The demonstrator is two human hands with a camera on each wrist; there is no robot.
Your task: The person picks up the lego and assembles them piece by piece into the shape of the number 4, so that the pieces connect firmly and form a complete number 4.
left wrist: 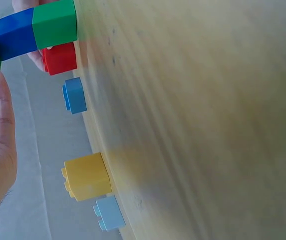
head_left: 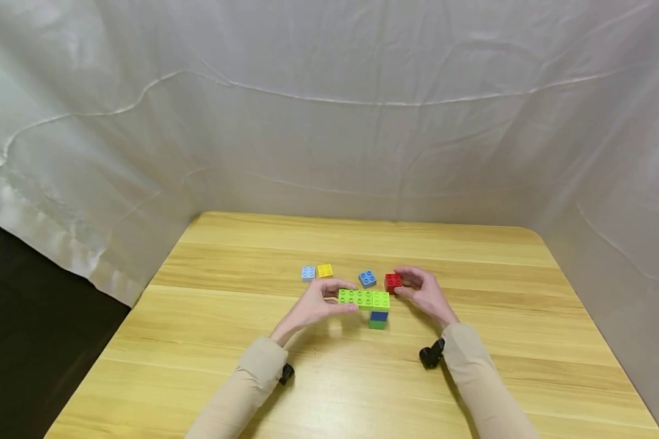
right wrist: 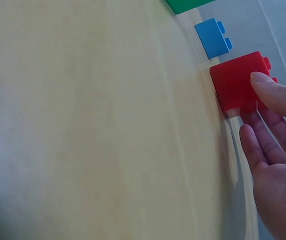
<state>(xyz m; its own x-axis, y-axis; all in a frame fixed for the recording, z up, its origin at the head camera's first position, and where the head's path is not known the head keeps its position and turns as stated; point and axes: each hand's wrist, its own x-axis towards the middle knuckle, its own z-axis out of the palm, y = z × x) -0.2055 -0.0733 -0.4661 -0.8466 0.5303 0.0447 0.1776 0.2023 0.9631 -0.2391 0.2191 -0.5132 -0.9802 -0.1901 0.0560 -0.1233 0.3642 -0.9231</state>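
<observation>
The fingers of the left hand (head_left: 317, 301) grip the long lime brick (head_left: 355, 297), thumb on its near side and the others on its far side, while those of the right hand (head_left: 425, 296) pinch the red brick (right wrist: 236, 82). Nearest are two beige sleeves (head_left: 486, 381), each with a black device (head_left: 431, 356) at the wrist, reaching over the wooden table (head_left: 335, 396). Ahead stands a small upright stack: a green brick (head_left: 377, 325) at the bottom, a dark blue one (head_left: 379, 316) on it, and a square lime one (head_left: 381, 300) on top, level with the long lime brick at its left. In the left wrist view a bit of red also shows by the left fingers. The red brick is just beyond the stack, to its right, at the table surface. Near it, leftward, lies a blue brick (head_left: 367, 279). Farther left are a pale blue brick (head_left: 308, 273) and, just beside it, a yellow one (head_left: 325, 271). Pale cloth (head_left: 362, 152) hangs behind the table.
</observation>
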